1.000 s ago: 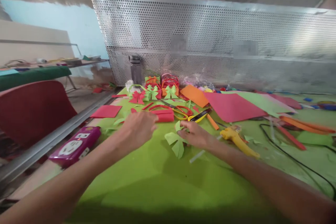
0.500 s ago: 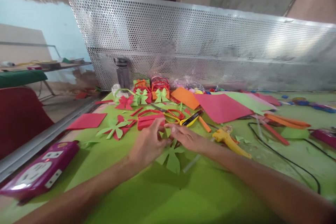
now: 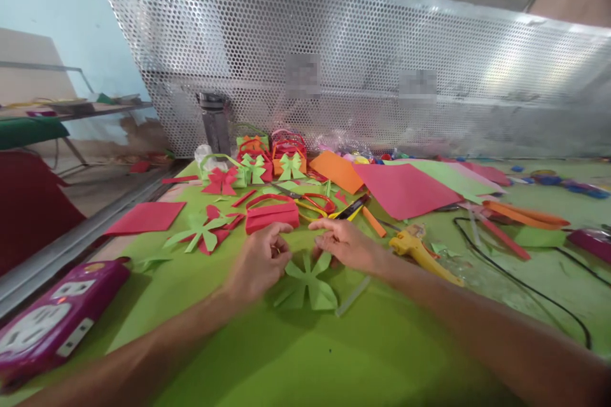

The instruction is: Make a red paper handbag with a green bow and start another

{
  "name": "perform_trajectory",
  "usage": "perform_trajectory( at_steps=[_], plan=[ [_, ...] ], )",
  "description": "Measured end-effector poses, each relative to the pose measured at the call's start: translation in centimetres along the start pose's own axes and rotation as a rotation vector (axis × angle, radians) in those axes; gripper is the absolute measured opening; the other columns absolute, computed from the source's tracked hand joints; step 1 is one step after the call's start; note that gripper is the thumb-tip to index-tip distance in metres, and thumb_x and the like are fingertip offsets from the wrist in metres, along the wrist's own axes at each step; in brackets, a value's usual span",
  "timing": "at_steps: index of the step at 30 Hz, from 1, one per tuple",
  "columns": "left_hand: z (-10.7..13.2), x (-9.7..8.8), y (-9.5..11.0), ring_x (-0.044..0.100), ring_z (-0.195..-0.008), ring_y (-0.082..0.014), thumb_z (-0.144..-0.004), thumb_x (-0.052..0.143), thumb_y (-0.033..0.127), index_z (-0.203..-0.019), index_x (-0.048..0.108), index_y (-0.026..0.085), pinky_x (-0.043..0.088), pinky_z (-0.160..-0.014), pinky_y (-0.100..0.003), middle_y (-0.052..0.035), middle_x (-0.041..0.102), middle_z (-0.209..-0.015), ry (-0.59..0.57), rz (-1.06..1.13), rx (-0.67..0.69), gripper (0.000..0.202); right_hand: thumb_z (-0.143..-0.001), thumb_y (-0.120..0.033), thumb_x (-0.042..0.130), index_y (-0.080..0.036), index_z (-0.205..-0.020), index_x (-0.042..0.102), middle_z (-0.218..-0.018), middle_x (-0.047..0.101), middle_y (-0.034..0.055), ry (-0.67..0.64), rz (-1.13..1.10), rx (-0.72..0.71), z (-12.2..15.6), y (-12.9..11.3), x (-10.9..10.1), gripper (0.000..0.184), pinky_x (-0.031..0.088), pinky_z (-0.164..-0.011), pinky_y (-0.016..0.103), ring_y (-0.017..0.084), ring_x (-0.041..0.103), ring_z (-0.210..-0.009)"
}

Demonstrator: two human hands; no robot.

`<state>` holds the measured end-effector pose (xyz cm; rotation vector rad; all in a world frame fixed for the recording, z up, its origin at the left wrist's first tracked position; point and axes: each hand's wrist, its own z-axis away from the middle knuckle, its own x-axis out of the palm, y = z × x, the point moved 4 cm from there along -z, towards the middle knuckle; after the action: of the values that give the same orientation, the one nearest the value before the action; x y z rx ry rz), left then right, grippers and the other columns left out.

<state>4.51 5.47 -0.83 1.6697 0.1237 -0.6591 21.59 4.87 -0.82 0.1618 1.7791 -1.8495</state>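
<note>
A light green paper cutout with several petals lies in front of me between my hands. My left hand is at its left upper edge, index finger stretched forward and the other fingers loosely bent. On the other side, my right hand has its index finger pointing left, with its lower fingers by the cutout's upper right petal. Whether the fingertips touch the paper, I cannot tell. Just beyond my hands stands a small red paper bag with a handle.
A yellow glue gun with a black cord lies right; a glue stick lies nearer. Behind are scissors, coloured sheets and finished paper bags. A purple power strip sits left; another green cutout lies beyond it.
My hands have moved apart from their close position over the cutout, and the fingers have loosened. The cutout now shows more fully between them. The view has tilted slightly downward.
</note>
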Motion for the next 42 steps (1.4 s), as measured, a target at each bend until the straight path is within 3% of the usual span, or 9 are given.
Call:
perform_trajectory(
  at_steps=[9,15,20,26,31,34,37,39,42],
  plan=[
    [-0.1,-0.4,0.2,0.057,-0.049,-0.0105,-0.078,0.052,0.018,-0.114,0.055,0.016,0.045,-0.048,-0.022,0.0036,0.058,-0.072,-0.007,-0.061,0.045,0.036,-0.07,-0.006,0.063,-0.015,-0.124,0.052,-0.055,0.044,-0.0095,0.001,0.094,-0.006,0.5,-0.2,0.1,0.056,0.027,-0.044,0.02,0.007,0.036,-0.046],
    [1.5,-0.8,2.6,0.06,-0.072,-0.0141,-0.084,0.053,0.013,-0.107,0.06,0.017,0.048,-0.066,-0.028,-0.0046,0.065,-0.1,0.197,-0.604,0.46,0.024,-0.067,0.0,0.057,-0.013,-0.12,0.054,-0.059,0.047,-0.008,0.058,0.129,-0.026,0.5,-0.4,0.5,0.055,0.028,-0.046,0.02,0.007,0.037,-0.048],
    [2.3,1.4,2.3,0.06,-0.07,-0.0142,-0.087,0.048,0.005,-0.08,0.065,0.014,0.046,-0.06,-0.024,-0.0033,0.064,-0.08,-0.058,-0.791,0.569,0.021,-0.065,0.0,0.058,-0.013,-0.118,0.056,-0.056,0.044,-0.0095,0.096,0.177,-0.075,0.3,-0.4,0.6,0.054,0.03,-0.047,0.02,0.007,0.038,-0.048],
    [1.7,1.8,0.8,0.059,-0.073,-0.0171,-0.088,0.05,0.006,-0.073,0.066,0.014,0.044,-0.056,-0.025,-0.0057,0.063,-0.085,-0.019,-0.816,0.511,0.024,-0.072,-0.006,0.058,-0.012,-0.117,0.056,-0.056,0.052,-0.0075,0.118,0.208,-0.122,0.2,-0.7,0.3,0.046,0.038,-0.052,0.022,0.01,0.049,-0.051],
    [1.5,1.6,0.4,0.059,-0.082,-0.0184,-0.084,0.059,0.008,-0.08,0.066,0.015,0.047,-0.068,-0.029,-0.0039,0.063,-0.088,-0.034,-0.785,0.528,0.011,-0.086,-0.033,0.056,-0.018,-0.12,0.05,-0.092,0.068,0.0048,0.381,0.059,-0.415,2.1,-4.3,-3.0,0.038,0.05,-0.07,0.03,0.015,0.063,-0.076],
    [1.4,1.5,0.4,0.059,-0.083,-0.0186,-0.084,0.059,0.01,-0.077,0.066,0.015,0.048,-0.07,-0.029,-0.0041,0.063,-0.09,-0.044,-0.771,0.537,0.011,-0.086,-0.037,0.058,-0.021,-0.111,0.053,-0.083,0.067,0.001,0.663,-0.158,-0.677,4.7,-7.3,-6.4,0.03,0.052,-0.068,0.03,0.013,0.063,-0.068],
    [1.2,1.4,0.4,0.06,-0.081,-0.0175,-0.084,0.059,0.012,-0.077,0.066,0.017,0.049,-0.07,-0.03,-0.0031,0.064,-0.09,-0.055,-0.762,0.542,0.011,-0.087,-0.04,0.055,-0.023,-0.106,0.054,-0.075,0.065,-0.0015,0.853,-0.206,-0.77,6.6,-9.0,-8.9,0.025,0.052,-0.064,0.029,0.012,0.062,-0.063],
    [1.2,1.2,0.4,0.061,-0.083,-0.0179,-0.084,0.059,0.013,-0.077,0.066,0.017,0.05,-0.072,-0.031,-0.003,0.064,-0.094,-0.043,-0.762,0.54,0.011,-0.087,-0.044,0.054,-0.023,-0.105,0.054,-0.071,0.062,-0.0024,0.843,-0.137,-0.722,6.7,-9.1,-9.7,0.028,0.05,-0.062,0.028,0.012,0.06,-0.061],
    [1.3,0.9,0.5,0.062,-0.091,-0.0208,-0.084,0.057,0.01,-0.084,0.066,0.018,0.051,-0.076,-0.034,-0.0051,0.065,-0.104,-0.02,-0.767,0.545,0.012,-0.084,-0.046,0.057,-0.019,-0.104,0.057,-0.067,0.06,-0.0015,0.618,0.109,-0.505,5.5,-7.7,-9.9,0.034,0.046,-0.058,0.027,0.013,0.059,-0.06]
  ],
)
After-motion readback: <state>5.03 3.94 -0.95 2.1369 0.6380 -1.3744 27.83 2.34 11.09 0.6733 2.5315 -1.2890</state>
